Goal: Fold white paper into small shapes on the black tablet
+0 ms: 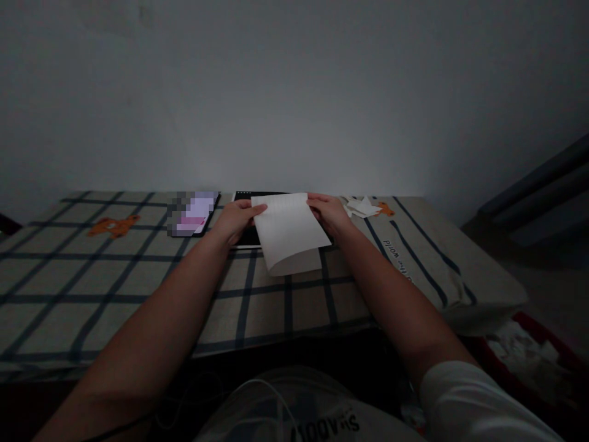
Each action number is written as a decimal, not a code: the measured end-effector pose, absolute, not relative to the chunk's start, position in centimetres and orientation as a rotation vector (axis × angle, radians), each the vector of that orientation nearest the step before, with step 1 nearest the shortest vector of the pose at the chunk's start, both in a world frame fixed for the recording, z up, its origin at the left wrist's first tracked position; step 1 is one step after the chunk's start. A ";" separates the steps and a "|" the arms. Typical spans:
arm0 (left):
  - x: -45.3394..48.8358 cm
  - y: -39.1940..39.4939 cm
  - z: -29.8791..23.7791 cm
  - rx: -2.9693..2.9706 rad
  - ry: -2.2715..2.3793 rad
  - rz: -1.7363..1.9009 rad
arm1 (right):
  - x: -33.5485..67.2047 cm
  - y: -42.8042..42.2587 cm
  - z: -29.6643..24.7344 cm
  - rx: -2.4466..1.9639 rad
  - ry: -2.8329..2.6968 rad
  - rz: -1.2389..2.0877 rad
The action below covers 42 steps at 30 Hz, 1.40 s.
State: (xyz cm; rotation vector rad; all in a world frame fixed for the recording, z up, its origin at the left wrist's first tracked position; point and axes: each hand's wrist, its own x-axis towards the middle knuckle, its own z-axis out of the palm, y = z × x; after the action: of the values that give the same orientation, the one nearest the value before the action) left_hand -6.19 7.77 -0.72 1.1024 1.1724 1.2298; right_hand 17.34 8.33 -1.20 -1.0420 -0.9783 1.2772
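A white sheet of paper [289, 233] is folded over on itself, its curved fold toward me and its free edges at the far side. My left hand [237, 220] pinches the far left corner of the paper, thumb on top. My right hand [327, 212] grips the far right corner, fingers closed on it. The paper lies partly over a dark notebook or tablet [248, 236] on the checked tablecloth [138, 276].
A phone [193, 213] with a lit screen lies left of my left hand. Small folded white paper pieces [362, 207] sit right of my right hand. The table stands against a plain wall. A red bin with crumpled paper [529, 356] is on the floor at right.
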 end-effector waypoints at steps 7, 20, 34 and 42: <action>-6.2 7.8 -0.7 1.072 1.121 1.217 | 17.4 8.4 -1.3 -1.104 -1.006 1.246; -6.3 8.1 -1.1 1.106 1.046 1.316 | 17.1 8.1 -0.6 -1.097 -0.989 1.217; -6.2 7.8 -0.7 1.149 1.032 1.308 | 17.4 8.3 -0.7 -1.135 -1.011 1.174; -6.3 7.8 -0.5 1.139 1.072 1.308 | 17.2 7.9 -0.3 -1.131 -1.008 1.180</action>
State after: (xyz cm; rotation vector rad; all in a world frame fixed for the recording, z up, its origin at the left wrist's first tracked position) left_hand -6.26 7.84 -0.54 1.1390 1.0719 1.3080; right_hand 17.17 7.87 -0.33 -1.1307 -1.0077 1.1804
